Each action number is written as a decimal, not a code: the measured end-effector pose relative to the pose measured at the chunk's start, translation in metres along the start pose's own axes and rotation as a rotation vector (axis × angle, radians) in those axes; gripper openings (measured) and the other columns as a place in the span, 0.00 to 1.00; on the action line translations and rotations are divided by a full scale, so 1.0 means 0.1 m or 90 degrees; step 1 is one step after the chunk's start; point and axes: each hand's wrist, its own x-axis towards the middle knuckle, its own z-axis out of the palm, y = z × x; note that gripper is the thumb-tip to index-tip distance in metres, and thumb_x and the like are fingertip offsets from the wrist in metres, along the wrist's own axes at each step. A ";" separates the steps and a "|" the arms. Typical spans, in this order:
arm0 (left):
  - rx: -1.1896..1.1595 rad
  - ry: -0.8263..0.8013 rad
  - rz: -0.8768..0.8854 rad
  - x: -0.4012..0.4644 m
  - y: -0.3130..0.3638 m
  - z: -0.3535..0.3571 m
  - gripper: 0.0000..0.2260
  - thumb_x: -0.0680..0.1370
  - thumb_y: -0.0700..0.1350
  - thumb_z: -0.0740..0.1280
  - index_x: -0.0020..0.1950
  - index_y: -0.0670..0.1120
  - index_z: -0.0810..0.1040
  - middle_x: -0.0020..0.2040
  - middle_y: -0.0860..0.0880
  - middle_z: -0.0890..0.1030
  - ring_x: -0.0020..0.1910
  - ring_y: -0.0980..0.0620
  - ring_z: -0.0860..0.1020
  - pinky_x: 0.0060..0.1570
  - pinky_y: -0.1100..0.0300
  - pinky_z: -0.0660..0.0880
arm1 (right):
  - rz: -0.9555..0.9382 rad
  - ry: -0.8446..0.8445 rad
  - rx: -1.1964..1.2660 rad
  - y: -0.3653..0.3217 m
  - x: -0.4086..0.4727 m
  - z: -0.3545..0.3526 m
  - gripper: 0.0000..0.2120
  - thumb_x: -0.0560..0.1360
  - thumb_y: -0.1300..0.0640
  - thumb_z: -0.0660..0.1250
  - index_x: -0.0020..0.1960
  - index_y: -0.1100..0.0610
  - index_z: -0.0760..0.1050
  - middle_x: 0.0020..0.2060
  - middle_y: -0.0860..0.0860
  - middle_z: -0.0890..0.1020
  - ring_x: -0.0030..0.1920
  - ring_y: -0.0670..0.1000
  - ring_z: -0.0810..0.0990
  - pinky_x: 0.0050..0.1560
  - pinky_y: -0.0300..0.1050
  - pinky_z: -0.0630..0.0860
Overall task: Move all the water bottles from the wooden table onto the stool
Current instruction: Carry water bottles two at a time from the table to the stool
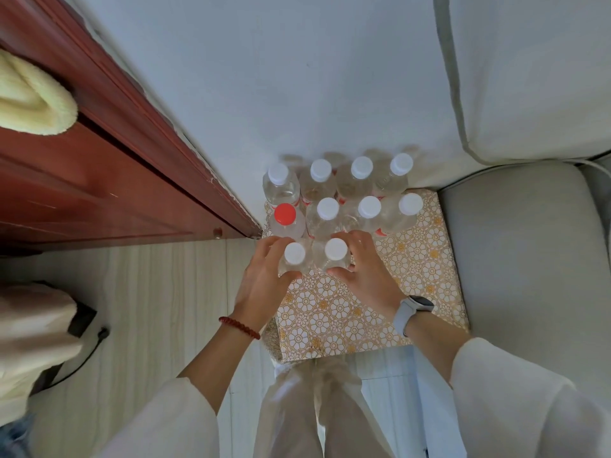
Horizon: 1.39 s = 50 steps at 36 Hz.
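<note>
Left hand [264, 276] grips one white-capped bottle [295, 256]; right hand [363, 266] grips another [335, 251]. Ten bottles on stool [330, 319], far edge: nine white caps, one red-capped bottle [285, 214] at left edge.

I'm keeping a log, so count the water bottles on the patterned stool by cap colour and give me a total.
White-capped bottles: 9
Red-capped bottle: 1
Total: 10, all upright on the stool; the left hand and right hand each grip one front bottle.
</note>
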 end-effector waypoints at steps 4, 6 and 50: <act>0.015 0.002 -0.002 -0.01 -0.01 0.02 0.22 0.69 0.39 0.73 0.61 0.46 0.72 0.61 0.48 0.72 0.56 0.49 0.73 0.54 0.47 0.76 | 0.006 -0.013 0.001 -0.02 0.00 0.00 0.25 0.70 0.58 0.70 0.64 0.55 0.65 0.63 0.56 0.63 0.57 0.58 0.74 0.52 0.55 0.79; 0.021 -0.001 -0.002 -0.02 -0.01 0.03 0.22 0.69 0.39 0.73 0.62 0.46 0.71 0.62 0.47 0.70 0.57 0.48 0.73 0.55 0.49 0.76 | 0.002 -0.014 -0.005 -0.02 -0.01 0.00 0.26 0.71 0.58 0.70 0.65 0.56 0.64 0.63 0.56 0.63 0.57 0.57 0.74 0.52 0.54 0.79; 0.225 0.782 -0.510 -6.76 0.12 -1.92 0.14 0.75 0.45 0.66 0.60 0.44 0.75 0.58 0.44 0.77 0.57 0.42 0.73 0.54 0.49 0.71 | -0.650 -0.469 -0.141 -3.58 -4.31 2.28 0.11 0.76 0.57 0.61 0.56 0.58 0.75 0.53 0.55 0.80 0.56 0.54 0.77 0.57 0.47 0.71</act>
